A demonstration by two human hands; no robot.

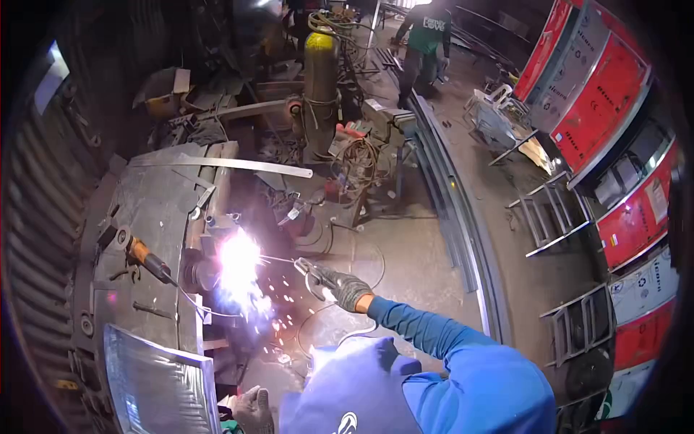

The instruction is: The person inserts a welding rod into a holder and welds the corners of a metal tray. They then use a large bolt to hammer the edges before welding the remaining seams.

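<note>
"Two hands, well apart. What do they hold?"

"The right hand (343, 286) is wrapped round an electrode holder (301, 265), just off the side of the workbench (155, 192). Its thin rod (278, 258) points toward that bench. The left hand (253, 412) is near the metal panel (155, 376) at the workbench's near end; I can't tell whether it grips anything."

"And the metal under the arc?"

"At the workbench's side edge, but glare (239, 260) swallows it. That's my first worry: with the joint washed out, the rod could wander off line or stick if it gets too close."

"What about the sparks (289, 307)?"

"They drop beside the workbench, near the cord (195, 300) of the grinder (148, 259), which lies on top. Hot spatter could scorch its insulation."

"Anything farther off?"

"A gas cylinder (319, 94) stands beyond the workbench's far end. If it leaked, flying sparks would be a serious hazard. And a person in a green shirt (426, 40), well past the workbench, could get flash in the eyes if unshielded and turned this way."
</note>
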